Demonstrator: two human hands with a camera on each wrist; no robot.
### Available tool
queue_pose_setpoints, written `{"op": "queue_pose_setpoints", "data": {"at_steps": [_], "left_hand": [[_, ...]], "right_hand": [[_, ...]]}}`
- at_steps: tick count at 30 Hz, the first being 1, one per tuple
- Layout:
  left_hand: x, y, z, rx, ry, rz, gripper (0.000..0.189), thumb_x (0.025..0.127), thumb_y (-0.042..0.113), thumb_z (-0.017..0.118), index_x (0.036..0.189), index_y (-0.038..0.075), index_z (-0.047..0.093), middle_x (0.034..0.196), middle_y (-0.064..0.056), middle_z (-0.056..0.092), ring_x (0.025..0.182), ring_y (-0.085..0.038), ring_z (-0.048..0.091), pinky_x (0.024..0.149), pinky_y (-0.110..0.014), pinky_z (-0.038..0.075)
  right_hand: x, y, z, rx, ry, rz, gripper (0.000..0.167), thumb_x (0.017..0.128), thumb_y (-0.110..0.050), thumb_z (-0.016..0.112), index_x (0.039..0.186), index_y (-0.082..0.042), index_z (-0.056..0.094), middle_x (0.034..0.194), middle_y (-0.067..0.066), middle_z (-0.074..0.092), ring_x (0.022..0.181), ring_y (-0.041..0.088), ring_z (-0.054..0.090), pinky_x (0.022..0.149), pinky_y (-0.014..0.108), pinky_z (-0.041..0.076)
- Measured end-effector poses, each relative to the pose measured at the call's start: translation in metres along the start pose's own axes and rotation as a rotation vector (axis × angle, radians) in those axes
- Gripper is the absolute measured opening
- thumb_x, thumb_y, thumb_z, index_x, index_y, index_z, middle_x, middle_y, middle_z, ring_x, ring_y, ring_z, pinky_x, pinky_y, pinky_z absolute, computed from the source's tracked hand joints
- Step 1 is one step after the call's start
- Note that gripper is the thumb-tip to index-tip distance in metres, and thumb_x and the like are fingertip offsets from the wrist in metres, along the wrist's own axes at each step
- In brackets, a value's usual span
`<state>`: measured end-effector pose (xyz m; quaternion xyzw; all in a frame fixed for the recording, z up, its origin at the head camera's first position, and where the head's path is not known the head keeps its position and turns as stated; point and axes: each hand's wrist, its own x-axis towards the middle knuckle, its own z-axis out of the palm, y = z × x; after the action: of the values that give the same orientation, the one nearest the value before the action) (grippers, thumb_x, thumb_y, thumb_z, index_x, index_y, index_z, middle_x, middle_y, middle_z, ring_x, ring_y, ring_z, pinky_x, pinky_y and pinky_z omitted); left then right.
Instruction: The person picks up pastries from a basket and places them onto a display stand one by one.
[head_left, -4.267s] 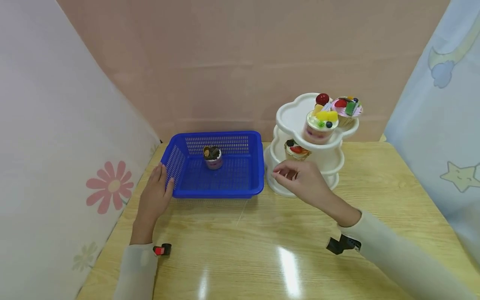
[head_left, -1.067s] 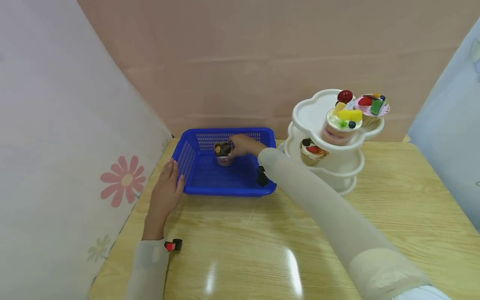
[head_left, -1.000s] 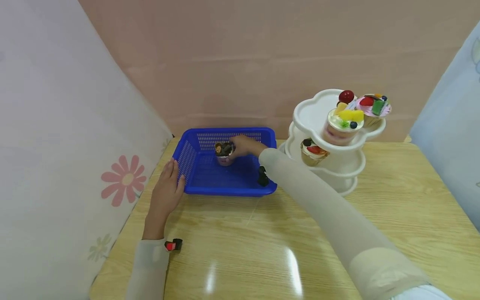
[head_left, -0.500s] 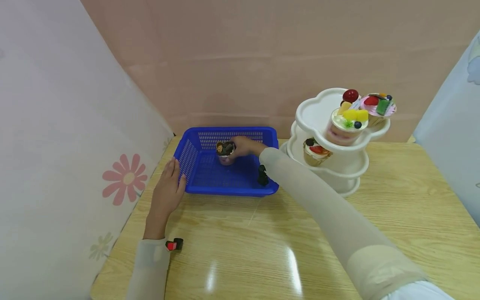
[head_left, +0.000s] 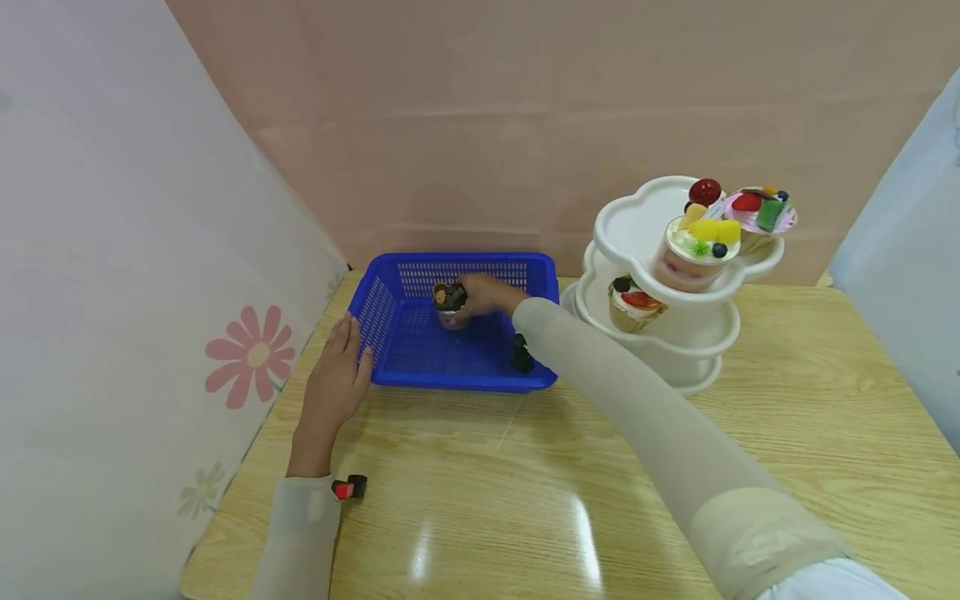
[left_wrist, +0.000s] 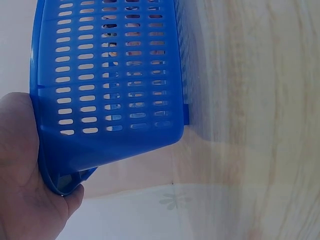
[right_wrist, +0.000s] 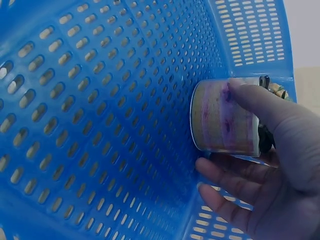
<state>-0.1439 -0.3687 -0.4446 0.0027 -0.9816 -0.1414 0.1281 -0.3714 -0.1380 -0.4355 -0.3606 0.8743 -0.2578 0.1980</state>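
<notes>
In the blue basket [head_left: 461, 384], my right hand [head_left: 483, 297] grips a clear dessert cup [head_left: 450, 318] with layered pink-and-tan sides and a dark topping with a cookie. The right wrist view shows the thumb against the side of the cup [right_wrist: 220, 117] and fingers curled round its other side, close to the perforated basket floor. My left hand [head_left: 334, 375] lies with straight fingers along the basket's left rim, its thumb near the front corner. In the left wrist view the left hand [left_wrist: 25, 180] touches the rim beside the slotted wall.
Right of the basket stands a white tiered stand [head_left: 630, 218]. A fruit-topped cup [head_left: 697, 254], a pink-cream cupcake [head_left: 757, 212] and a cherry-topped dessert [head_left: 705, 193] sit on its top tier. A strawberry-topped cupcake [head_left: 633, 307] is one tier lower. Cloth walls enclose the wooden table [head_left: 465, 492].
My right hand has moved left from beside the stand into the basket and now grips the dessert cup. In the last second both hands barely move. The head view has shifted slightly.
</notes>
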Motion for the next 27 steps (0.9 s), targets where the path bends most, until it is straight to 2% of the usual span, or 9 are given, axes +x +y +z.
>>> {"op": "queue_pose_setpoints", "data": {"at_steps": [4,10,14,20,27], "left_hand": [[0.0,0.0,0.0,-0.007,-0.006,-0.005,0.062,0.11,0.027,0.039,0.157,-0.009,0.022,0.166,-0.022,0.016,0.153,-0.04,0.017,0.12,-0.057,0.025],[-0.001,0.001,-0.001,-0.009,-0.017,-0.006,0.062,0.11,0.028,0.039,0.157,-0.008,0.021,0.167,-0.022,0.015,0.153,-0.04,0.017,0.12,-0.057,0.024],[-0.001,0.001,-0.001,-0.005,-0.013,-0.004,0.062,0.11,0.03,0.038,0.157,-0.008,0.022,0.167,-0.022,0.016,0.153,-0.04,0.017,0.12,-0.057,0.024],[-0.001,0.002,-0.002,-0.003,-0.011,0.0,0.062,0.11,0.029,0.038,0.157,-0.008,0.022,0.166,-0.023,0.016,0.153,-0.04,0.017,0.12,-0.057,0.024],[-0.002,0.002,-0.003,-0.002,-0.013,-0.001,0.062,0.11,0.031,0.035,0.157,-0.009,0.022,0.166,-0.023,0.016,0.153,-0.04,0.016,0.12,-0.057,0.023]], "right_hand": [[0.0,-0.001,0.0,-0.038,0.004,0.002,0.07,0.083,-0.033,0.085,0.136,0.0,0.054,0.126,0.015,0.063,0.113,0.028,0.061,0.097,0.041,0.051],[-0.001,-0.003,-0.002,-0.028,-0.015,-0.007,0.089,0.083,-0.034,0.083,0.151,0.003,0.041,0.144,0.019,0.054,0.13,0.033,0.053,0.108,0.042,0.046],[-0.001,-0.005,-0.006,0.003,0.018,-0.026,0.082,0.082,-0.031,0.083,0.146,0.004,0.046,0.136,0.019,0.059,0.123,0.032,0.057,0.104,0.041,0.049],[-0.004,-0.011,-0.016,0.096,0.109,-0.055,0.061,0.081,-0.03,0.083,0.129,-0.001,0.059,0.12,0.012,0.065,0.107,0.026,0.062,0.092,0.038,0.054],[-0.015,-0.02,-0.026,0.164,0.141,-0.113,0.054,0.084,-0.031,0.08,0.127,-0.004,0.063,0.119,0.01,0.066,0.105,0.023,0.064,0.088,0.035,0.056]]}}
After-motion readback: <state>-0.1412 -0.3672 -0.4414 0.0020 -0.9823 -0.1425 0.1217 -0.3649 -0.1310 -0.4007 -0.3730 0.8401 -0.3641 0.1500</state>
